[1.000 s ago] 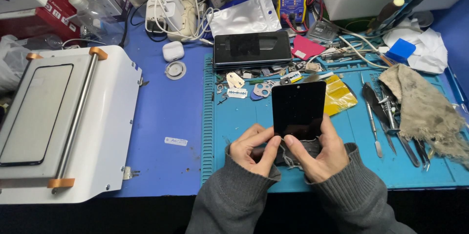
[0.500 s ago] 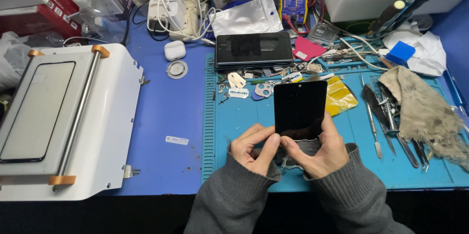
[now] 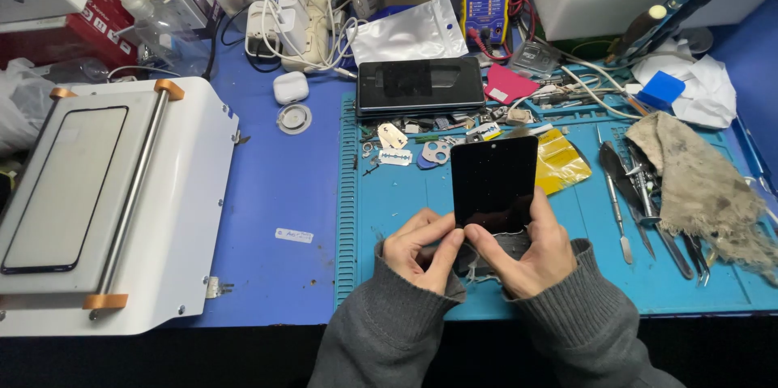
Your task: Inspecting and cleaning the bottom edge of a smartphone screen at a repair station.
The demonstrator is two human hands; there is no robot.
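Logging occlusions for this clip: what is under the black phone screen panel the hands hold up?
Under the black rectangular glass screen panel, a grey cloth shows between the left hand and right hand, over the blue-green silicone work mat. The cloth's middle is covered.

Cluttered blue workbench (image 3: 275, 185) — teal mat (image 3: 405, 201)

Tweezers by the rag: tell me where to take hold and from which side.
Grip the tweezers at the broad dark upper body, coming straight down from above with finger and thumb across the width. They lie flat on the mat with the fine tip pointing toward the near edge, so avoid that end. Come from the left: the rag and other tools crowd the right side.
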